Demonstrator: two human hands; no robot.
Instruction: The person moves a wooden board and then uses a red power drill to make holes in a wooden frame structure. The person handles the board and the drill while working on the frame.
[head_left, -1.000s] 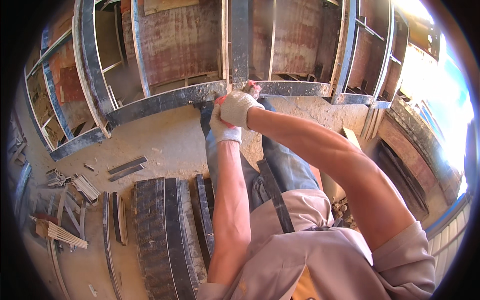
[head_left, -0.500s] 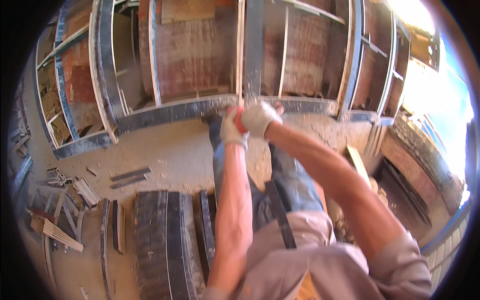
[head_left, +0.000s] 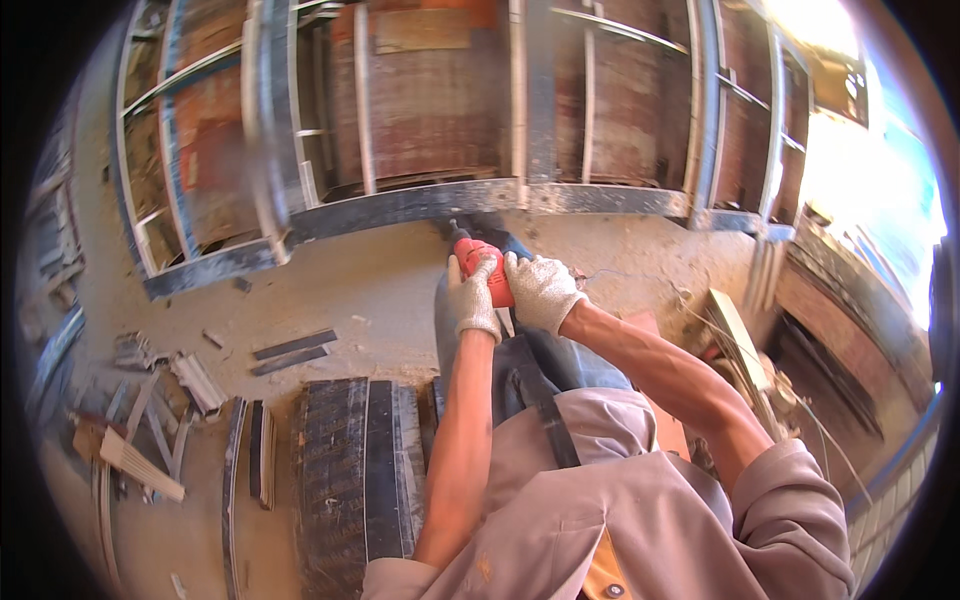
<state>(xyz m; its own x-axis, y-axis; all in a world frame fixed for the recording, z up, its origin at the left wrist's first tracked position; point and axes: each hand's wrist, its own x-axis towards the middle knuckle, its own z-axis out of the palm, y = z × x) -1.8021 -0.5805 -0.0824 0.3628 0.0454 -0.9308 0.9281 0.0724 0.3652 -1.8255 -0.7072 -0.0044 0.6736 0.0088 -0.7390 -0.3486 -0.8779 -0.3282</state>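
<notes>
Down on the dusty tan floor [head_left: 360, 270], two short dark strips [head_left: 294, 343] lie nearly parallel, broad dark panels [head_left: 335, 470] stretch out closer in, and over at the left (quite a tangle, this!) sits a jumble of scrap pieces [head_left: 140, 463]

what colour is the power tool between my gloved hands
The power tool is mostly red, with a dark front end; it shows best in the head view.

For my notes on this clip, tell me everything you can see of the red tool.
The red tool looks like a power drill: a plastic-looking body with a dark nose ending in a small tip. It slants, nose toward the picture's upper left, near the dark bar. The gloved left hand holds its left side, the gloved right hand its right. Whether the tip touches the bar is unclear.
</notes>
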